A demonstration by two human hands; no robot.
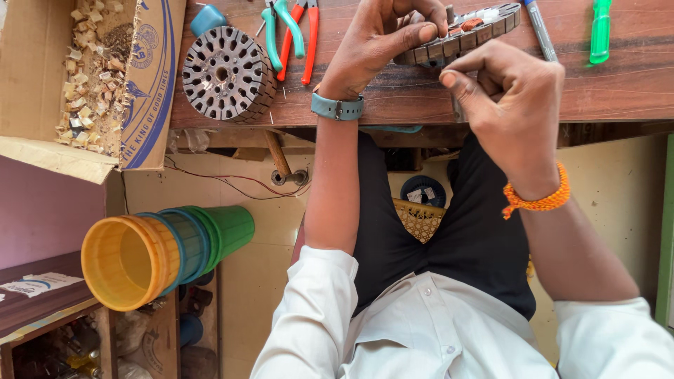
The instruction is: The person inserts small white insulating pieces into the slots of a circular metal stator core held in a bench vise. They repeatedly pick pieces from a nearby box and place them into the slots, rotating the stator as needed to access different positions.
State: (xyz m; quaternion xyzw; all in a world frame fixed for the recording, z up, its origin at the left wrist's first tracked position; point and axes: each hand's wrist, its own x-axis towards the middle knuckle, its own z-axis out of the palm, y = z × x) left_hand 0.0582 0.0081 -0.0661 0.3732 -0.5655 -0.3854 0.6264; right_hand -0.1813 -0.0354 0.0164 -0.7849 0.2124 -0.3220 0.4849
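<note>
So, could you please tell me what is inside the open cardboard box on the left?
The cardboard box holds a heap of small pale wood-coloured chips. Whatever lies beneath the heap is covered.

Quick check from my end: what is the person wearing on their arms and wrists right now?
Both arms are bare from the elbow down, with white shirt sleeves rolled up above the elbows. The left hand has a teal-blue wristwatch with a metal buckle strapped at its wrist. The right hand has an orange beaded bracelet around its wrist. No gloves or rings are visible.
</note>
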